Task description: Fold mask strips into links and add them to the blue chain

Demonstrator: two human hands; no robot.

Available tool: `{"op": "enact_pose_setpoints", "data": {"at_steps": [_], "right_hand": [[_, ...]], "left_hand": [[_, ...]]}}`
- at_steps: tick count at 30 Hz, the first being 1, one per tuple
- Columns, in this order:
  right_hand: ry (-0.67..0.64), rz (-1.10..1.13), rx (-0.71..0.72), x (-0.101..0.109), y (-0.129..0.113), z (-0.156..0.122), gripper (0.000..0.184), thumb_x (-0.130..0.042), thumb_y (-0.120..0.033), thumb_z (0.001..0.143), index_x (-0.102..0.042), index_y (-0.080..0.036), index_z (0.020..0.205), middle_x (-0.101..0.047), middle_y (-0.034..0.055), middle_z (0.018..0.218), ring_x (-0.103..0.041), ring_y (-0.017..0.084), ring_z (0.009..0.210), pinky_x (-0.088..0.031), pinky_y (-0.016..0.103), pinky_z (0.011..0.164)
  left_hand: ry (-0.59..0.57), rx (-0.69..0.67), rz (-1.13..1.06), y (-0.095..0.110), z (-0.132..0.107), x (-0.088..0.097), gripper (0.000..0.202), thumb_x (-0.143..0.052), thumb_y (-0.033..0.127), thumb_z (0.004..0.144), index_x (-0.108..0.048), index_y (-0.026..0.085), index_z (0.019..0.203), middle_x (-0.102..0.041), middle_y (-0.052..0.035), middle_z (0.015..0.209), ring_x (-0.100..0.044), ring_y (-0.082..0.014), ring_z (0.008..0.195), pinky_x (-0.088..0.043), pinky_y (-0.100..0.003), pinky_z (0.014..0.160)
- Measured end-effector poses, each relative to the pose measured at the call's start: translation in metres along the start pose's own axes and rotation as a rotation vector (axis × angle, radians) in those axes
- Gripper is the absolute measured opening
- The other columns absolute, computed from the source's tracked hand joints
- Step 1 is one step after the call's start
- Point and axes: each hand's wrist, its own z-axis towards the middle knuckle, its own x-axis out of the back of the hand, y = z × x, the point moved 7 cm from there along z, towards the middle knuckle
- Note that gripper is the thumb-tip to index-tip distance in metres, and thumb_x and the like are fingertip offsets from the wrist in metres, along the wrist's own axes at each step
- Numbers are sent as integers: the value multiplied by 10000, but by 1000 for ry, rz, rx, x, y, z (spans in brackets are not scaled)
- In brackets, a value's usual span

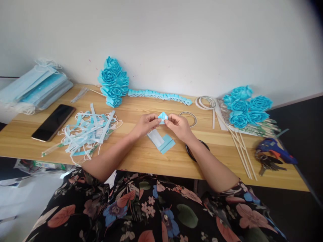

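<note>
Between my two hands, above the middle of the table, is a small folded piece of blue mask fabric (163, 116) with a pointed top. My left hand (149, 122) pinches its left side between thumb and fingers. On the right side, my right hand (178, 125) grips it the same way. Just below my hands, flat pieces of blue and white mask fabric (165, 143) lie on the wood. A row of folded blue pieces (158, 95) stretches along the back of the table, near the wall.
Blue fabric roses (113, 82) stand back left, more roses (248, 106) back right beside wooden sticks (241, 151). At left are stacked face masks (37, 85), a phone (54, 122) and cut strips (88, 129). Tape rolls (189, 119), a glue gun (275, 149) and keys (268, 163) lie rightward.
</note>
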Motion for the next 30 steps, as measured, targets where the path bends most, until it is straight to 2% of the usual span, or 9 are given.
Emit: {"op": "enact_pose_setpoints", "data": {"at_steps": [3,6,18,25,30], "right_hand": [[-22,88,-37,0,-2,0,168,-591,-349,833,-612,-197,765,-602,-11,694,-503,116,607,-403,262,600],[-17,149,-56,0,-4,0,187,-620,-369,819,-671,-194,859,-660,9,753,-561,128,648,-445,269,637],[0,131,-70,1,1,0,216,-647,-407,811,-651,-194,774,-631,-1,690,-527,120,608,-400,244,545],[-8,138,-39,0,0,0,207,-644,-391,815,-625,-197,742,-631,-5,699,-538,121,634,-429,260,618],[17,95,-49,2,1,0,215,-624,-385,828,-615,-198,722,-622,-8,681,-514,119,606,-402,259,580]], "left_hand": [[39,-19,-16,1,1,5,357,-692,455,757,-523,169,627,-512,20,561,-440,-84,521,-367,-230,531],[78,-43,-34,3,1,9,350,-690,450,763,-533,168,627,-526,16,574,-442,-85,533,-376,-233,545],[50,-41,-56,0,1,4,363,-700,459,757,-524,168,629,-519,25,566,-426,-76,517,-363,-234,545],[48,1,-35,-2,0,3,382,-712,465,751,-511,172,608,-513,21,549,-421,-78,504,-342,-230,515],[51,-12,-45,-3,1,4,412,-700,519,761,-531,172,620,-514,15,558,-423,-85,512,-352,-233,520]]}}
